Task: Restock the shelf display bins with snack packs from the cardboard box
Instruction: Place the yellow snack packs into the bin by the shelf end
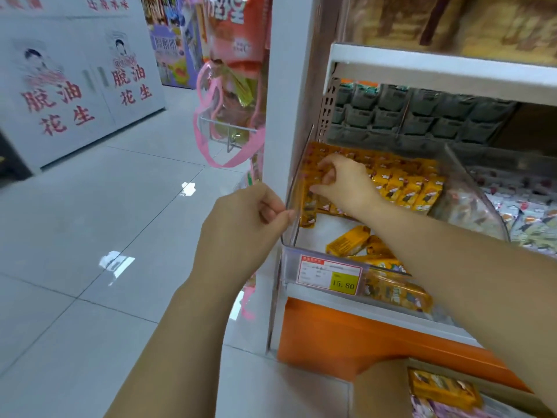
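Arranging is the step in hand, I judge. The right hand [343,185] reaches into the clear plastic display bin [297,194] on the white metal shelf [437,66]. Its fingers and thumb are curled and pinch the tops of the yellow-orange foil snack packs [404,188] at the left end of the standing row. The left hand [241,224] pinches the top edge of the bin's left side wall between thumb and fingers, probably to steady it.

A few loose packs [349,242] lie flat on the white bin floor behind the red-and-yellow price label [330,274]. The brown cardboard box [379,384] shows at the bottom edge, partly behind the right forearm, with more packs beside it.

The next move probably calls for standing the loose packs upright in front of the row, then taking more from the box.
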A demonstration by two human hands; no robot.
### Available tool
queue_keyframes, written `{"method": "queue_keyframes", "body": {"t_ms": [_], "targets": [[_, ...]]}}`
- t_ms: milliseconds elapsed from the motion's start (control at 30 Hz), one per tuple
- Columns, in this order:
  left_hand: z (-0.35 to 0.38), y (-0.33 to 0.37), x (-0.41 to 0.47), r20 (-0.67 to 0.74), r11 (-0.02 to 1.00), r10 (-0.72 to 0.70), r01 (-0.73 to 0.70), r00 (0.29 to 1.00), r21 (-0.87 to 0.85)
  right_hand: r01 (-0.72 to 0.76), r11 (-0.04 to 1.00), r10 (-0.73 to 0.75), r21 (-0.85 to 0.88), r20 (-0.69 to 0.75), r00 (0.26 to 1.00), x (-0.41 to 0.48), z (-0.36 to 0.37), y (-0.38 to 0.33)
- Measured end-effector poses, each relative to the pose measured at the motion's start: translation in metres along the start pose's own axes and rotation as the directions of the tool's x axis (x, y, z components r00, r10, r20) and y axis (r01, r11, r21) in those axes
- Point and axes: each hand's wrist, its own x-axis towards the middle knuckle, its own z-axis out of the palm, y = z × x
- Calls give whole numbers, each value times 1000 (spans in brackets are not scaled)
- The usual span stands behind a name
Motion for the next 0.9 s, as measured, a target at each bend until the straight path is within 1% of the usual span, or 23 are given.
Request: {"method": "queue_keyframes", "body": {"t_ms": [133, 200, 233, 267, 300, 333, 367, 400, 467, 533, 600, 633, 667, 733, 767, 833, 900], "targets": [[2, 1, 3, 0, 998, -1, 1, 1000, 57, -16, 999, 17, 47, -26, 1000, 2, 0, 1], [2, 1, 3, 4, 997, 1, -2, 1000, 80, -21, 998, 22, 61, -14, 1000, -4, -6, 5], [2, 1, 3, 4, 997, 3, -3, 1000, 82, -26, 999, 26, 39, 9, 1000, -8, -11, 9], [2, 1, 3, 2, 997, 8, -8, 1000, 81, -31, 999, 32, -23, 54, 998, -11, -15, 14], [3, 1, 2, -1, 997, 17, -17, 1000, 77, -24, 990, 42, -138, 128, 991, -15, -19, 20], [3, 3, 1, -7, 997, 35, -34, 999, 69, 2, 959, 64, -283, 222, 973, -18, -24, 25], [4, 6, 0, -13, 997, 61, -60, 998, 48, 40, 911, 105, -411, 326, 940, -21, -27, 28], [5, 9, -1, -19, 995, 94, -94, 995, 15, 76, 866, 162, -494, 421, 893, -25, -29, 32], [9, 16, -3, -22, 984, 169, -170, 985, -45, 120, 840, 224, -530, 540, 811, -30, -29, 37], [16, 21, -4, 1, 972, 226, -226, 974, -63, 140, 861, 206, -489, 587, 783, -33, -27, 40], [23, 24, -3, 44, 964, 258, -254, 965, -76, 172, 867, 168, -468, 599, 783, -36, -27, 41], [26, 25, -3, 63, 961, 269, -264, 961, -77, 186, 868, 132, -461, 574, 808, -38, -30, 41], [29, 26, -1, 79, 960, 275, -269, 958, -74, 195, 873, 75, -447, 518, 852, -40, -35, 42], [34, 28, 1, 95, 959, 277, -269, 956, -92, 246, 892, -117, -380, 331, 936, -47, -47, 42], [36, 29, 2, 96, 957, 280, -270, 955, -110, 289, 898, -220, -333, 230, 948, -53, -55, 40], [40, 30, 4, 98, 954, 283, -270, 954, -128, 377, 890, -371, -256, 77, 926, -64, -71, 37], [43, 33, 4, 127, 963, 258, -246, 958, -106, 455, 869, -469, -196, -28, 883, -74, -83, 35]]}}
